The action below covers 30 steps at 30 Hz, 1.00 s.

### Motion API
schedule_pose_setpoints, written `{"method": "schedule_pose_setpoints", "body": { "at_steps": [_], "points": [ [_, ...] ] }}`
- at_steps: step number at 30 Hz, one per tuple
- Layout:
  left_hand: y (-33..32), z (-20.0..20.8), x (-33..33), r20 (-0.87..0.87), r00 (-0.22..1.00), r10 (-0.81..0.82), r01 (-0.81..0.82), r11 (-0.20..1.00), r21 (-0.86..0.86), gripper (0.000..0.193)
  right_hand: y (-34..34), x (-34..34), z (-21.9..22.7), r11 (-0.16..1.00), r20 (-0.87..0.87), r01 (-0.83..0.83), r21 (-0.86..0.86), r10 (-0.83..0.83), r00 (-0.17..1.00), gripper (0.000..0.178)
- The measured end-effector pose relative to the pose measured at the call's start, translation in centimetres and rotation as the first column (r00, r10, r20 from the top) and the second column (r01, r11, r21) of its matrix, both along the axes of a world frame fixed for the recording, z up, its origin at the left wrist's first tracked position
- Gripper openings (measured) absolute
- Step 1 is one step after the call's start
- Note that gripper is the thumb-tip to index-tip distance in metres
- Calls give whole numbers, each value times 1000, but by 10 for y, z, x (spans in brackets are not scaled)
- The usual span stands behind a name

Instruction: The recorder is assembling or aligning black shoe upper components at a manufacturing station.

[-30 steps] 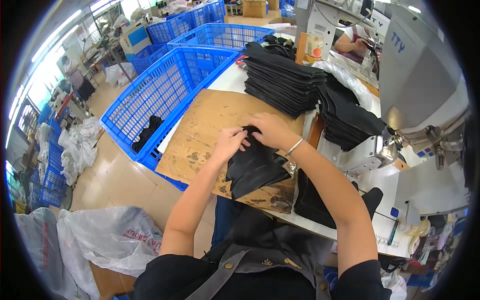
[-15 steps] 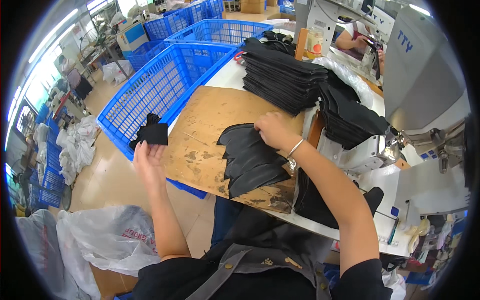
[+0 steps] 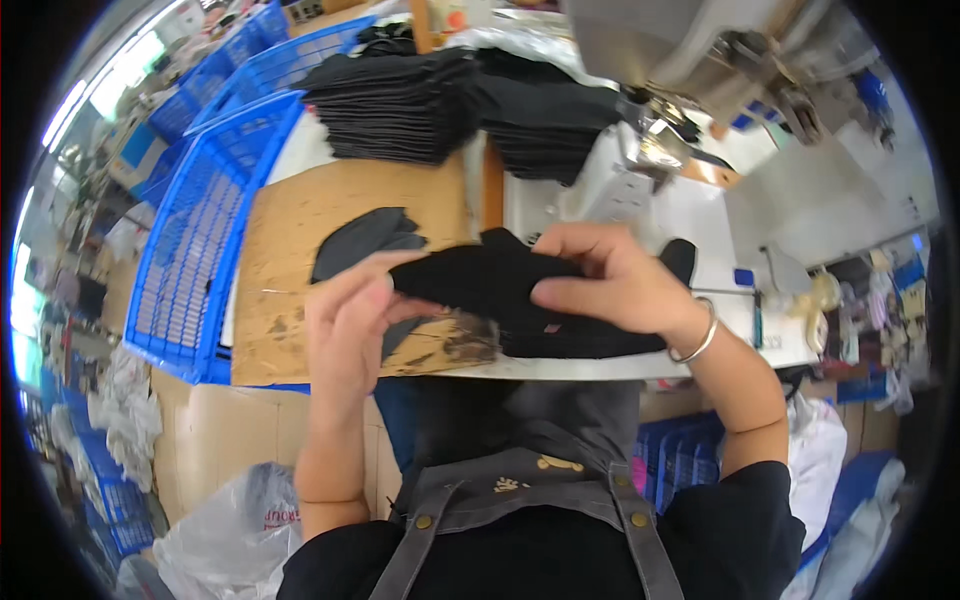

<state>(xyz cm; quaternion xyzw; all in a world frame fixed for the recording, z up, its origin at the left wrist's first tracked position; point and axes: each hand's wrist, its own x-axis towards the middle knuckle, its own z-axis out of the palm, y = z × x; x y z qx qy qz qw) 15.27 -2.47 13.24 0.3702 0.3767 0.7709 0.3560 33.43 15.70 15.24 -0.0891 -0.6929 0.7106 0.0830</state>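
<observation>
A black cut fabric piece point(image 3: 480, 278) is stretched between my two hands above the front edge of the table. My left hand point(image 3: 345, 325) is closed on its left end, with thumb and fingers around the edge. At the other end, my right hand point(image 3: 625, 285), with a bangle on the wrist, pinches it between thumb and fingers. Beneath and to the right lies more black fabric point(image 3: 620, 340), partly hidden by the held piece and my right hand. Several dark grey curved pieces point(image 3: 365, 240) lie on the wooden board point(image 3: 285, 220), partly covered by my left hand.
Two tall stacks of black pieces, a left stack point(image 3: 390, 110) and a right stack point(image 3: 545, 125), stand behind the board. A blue crate point(image 3: 205, 220) adjoins the board's left side. Sewing machine parts point(image 3: 640, 160) rise at the right. A teal pen-like tool point(image 3: 757, 318) lies farther right.
My view has swung right. My left hand has come from over the crate to the table's front, and my right hand has left the grey pieces. Both now hold a black piece.
</observation>
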Motion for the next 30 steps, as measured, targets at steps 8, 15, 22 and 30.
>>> {"method": "schedule_pose_setpoints", "body": {
  "at_steps": [8, 15, 22, 30],
  "points": [
    [99, 3, 40, -414, 872, -262, 200, 962, -187, 25, 32, 83, 4, 947, 101, 61, 316, -98, 990, 15],
    [116, -26, 54, -547, 556, -626, 346, 772, -532, 24, 31, 94, -27, 956, 263, 83, 282, -160, 952, 14],
    [119, -28, 59, -509, 614, -603, 159, 726, -669, 29, 18, 87, -41, 865, 269, 269, 424, -404, 875, 22],
    [120, -48, 60, -862, 332, -384, -9, 912, -410, 45, 15, 81, -34, 866, 371, 266, 424, -434, 821, 25]
  ]
}}
